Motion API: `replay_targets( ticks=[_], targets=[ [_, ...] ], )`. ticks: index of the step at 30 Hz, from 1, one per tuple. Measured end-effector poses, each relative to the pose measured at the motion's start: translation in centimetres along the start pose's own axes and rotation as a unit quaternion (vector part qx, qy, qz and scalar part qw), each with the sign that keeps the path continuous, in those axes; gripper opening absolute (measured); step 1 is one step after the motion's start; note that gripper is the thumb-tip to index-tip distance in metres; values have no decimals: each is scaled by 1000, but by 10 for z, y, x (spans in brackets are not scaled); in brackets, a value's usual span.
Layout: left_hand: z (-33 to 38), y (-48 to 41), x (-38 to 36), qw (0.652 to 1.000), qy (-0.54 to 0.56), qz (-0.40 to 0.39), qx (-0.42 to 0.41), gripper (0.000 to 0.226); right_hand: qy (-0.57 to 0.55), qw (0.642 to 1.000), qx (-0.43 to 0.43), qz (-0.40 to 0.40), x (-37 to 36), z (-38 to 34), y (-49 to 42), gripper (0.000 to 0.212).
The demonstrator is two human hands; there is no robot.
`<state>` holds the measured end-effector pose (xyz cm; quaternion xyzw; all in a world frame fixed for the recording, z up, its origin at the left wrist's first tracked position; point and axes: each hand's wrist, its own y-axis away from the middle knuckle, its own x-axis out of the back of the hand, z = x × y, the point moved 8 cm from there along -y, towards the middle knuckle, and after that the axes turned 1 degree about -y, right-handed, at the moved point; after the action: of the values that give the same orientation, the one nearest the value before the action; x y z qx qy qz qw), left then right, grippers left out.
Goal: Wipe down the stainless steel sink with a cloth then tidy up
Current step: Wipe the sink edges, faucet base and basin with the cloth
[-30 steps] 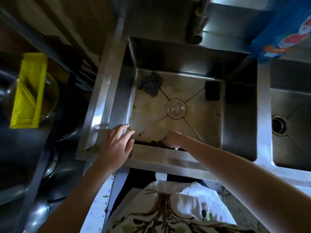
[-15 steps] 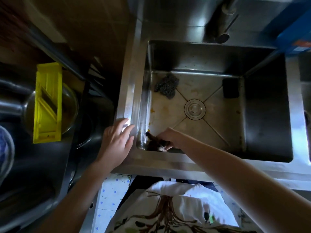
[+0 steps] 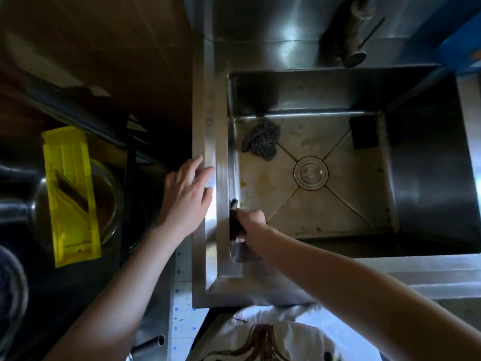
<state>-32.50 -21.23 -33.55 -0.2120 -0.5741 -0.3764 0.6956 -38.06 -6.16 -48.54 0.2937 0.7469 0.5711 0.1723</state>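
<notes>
The stainless steel sink (image 3: 429, 162) has a stained floor with a round drain (image 3: 310, 173) in the middle. My right hand (image 3: 252, 225) grips a dark cloth (image 3: 235, 225) and presses it against the sink's left inner wall near the front corner. My left hand (image 3: 188, 194) rests flat on the sink's left rim (image 3: 208, 131), fingers spread. A grey steel scourer (image 3: 261, 138) lies in the basin's far left corner, and a black sponge (image 3: 364, 132) sits in the far right corner.
A tap spout (image 3: 354, 58) hangs over the back edge. On the dark counter to the left, a yellow slicer (image 3: 70, 194) lies across a glass bowl (image 3: 112, 199). A blue package (image 3: 466, 48) shows at the top right.
My right hand has carried the cloth from the basin's front edge to the left wall. My left hand stays on the left rim. The view has shifted left.
</notes>
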Motion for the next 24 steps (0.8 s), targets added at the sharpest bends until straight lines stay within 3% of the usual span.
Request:
replay_targets(
  ticks=[5, 11, 14, 17, 20, 24],
  targets=[
    [-9, -33, -1, 1000, -10, -9, -8, 47, -74, 996, 28, 47, 0, -52, -11, 25],
    [-13, -66, 9, 1000, -7, 12, -22, 45, -135, 983, 117, 45, 1, -159, -13, 23],
    [-14, -77, 12, 1000, 1, 17, -16, 47, -150, 975, 159, 36, 1, -179, -17, 15],
    [-15, -87, 13, 1000, 6, 13, -16, 48, -122, 979, 159, 44, 4, -159, -22, 22],
    [-15, -96, 12, 1000, 7, 6, -20, 48, -11, 993, 99, 67, 8, -107, -24, 23],
    [-13, -106, 11, 1000, -8, -4, -24, 48, 38, 999, -18, -13, 0, -22, -20, 14]
  ],
)
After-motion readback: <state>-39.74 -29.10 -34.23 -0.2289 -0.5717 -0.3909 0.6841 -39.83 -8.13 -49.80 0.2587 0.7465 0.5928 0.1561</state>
